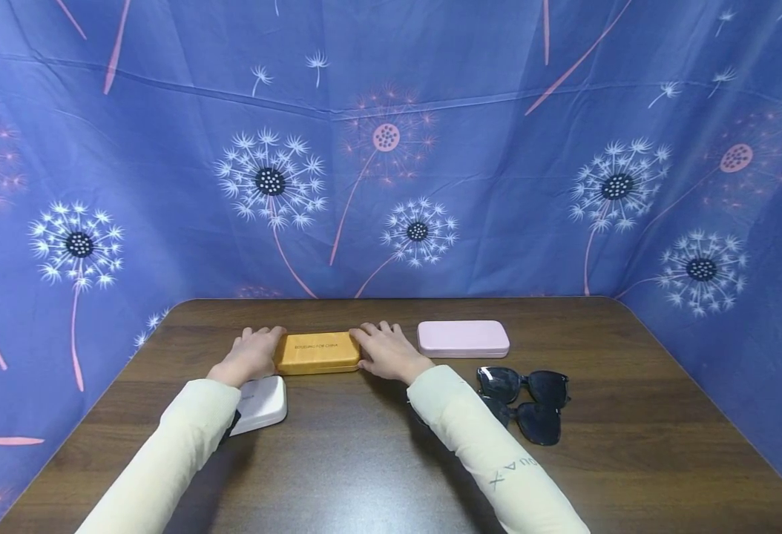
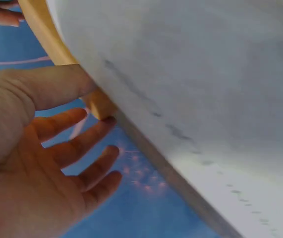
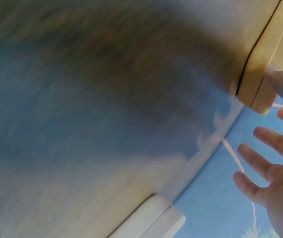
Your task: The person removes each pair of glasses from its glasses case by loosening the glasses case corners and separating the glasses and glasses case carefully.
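Observation:
A flat orange-yellow glasses case (image 1: 319, 354) with small lettering on its lid lies closed near the back of the table. At its left end is my left hand (image 1: 247, 357), the thumb along the front side and the fingertips around the back corner. My right hand (image 1: 389, 353) touches the other end; in the right wrist view its thumb (image 3: 282, 83) rests against the case while the other fingers spread out straight. A white glasses case (image 1: 264, 404) sits just in front of the left hand, partly covered by that wrist. Beyond the right hand lies a pink glasses case (image 1: 463, 338).
Two pairs of dark sunglasses (image 1: 543, 424) lie close together at the right, partly behind the right sleeve (image 1: 491, 452). A dark object peeks out beside the left cuff (image 1: 216, 400). Blue dandelion-print cloth (image 1: 391, 185) hangs behind the brown wooden table (image 1: 645, 415).

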The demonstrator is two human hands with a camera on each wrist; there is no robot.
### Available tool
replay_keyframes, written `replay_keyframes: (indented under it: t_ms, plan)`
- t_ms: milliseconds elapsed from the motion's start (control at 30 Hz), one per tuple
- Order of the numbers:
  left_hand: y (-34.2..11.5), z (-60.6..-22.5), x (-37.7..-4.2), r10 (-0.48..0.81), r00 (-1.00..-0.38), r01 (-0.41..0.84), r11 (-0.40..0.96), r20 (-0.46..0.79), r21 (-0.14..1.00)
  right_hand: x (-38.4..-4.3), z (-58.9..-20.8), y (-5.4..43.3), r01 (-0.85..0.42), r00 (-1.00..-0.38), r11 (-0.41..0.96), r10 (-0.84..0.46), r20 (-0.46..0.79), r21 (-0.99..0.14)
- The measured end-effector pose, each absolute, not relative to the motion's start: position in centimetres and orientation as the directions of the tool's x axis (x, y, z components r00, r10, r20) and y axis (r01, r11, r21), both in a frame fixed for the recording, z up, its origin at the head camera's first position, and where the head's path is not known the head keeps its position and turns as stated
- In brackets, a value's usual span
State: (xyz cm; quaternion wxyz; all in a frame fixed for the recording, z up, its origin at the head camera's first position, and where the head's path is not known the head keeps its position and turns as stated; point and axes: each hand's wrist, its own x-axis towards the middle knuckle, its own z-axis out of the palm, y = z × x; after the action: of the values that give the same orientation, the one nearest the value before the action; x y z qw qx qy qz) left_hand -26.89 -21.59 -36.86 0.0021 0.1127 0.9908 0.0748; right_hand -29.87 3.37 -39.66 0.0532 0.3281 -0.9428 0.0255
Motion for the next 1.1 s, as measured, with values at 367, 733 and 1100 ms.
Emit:
replay_keyframes:
  t_ms: [367,733,1100]
  plan:
    - [-18.7,-35.5,-26.3,0.257,-0.964,0.260,0.964,0.063,0.054,-29.9,-38.1,6.8,-0.624,-0.769,0.781,-0.610,0.190,-0.020]
    - [-15.2,-35.6,-26.4,0.345,-0.924,0.358,0.932,0.163,0.059,-30.5,-37.6,10.7,-0.549,-0.822,0.836,-0.536,0.191,-0.020]
    - [-11.5,-38.0,-27.0,0.429,-0.855,0.466,0.882,0.291,0.067,-30.9,-38.1,15.3,-0.503,-0.851,0.864,-0.488,0.193,-0.032]
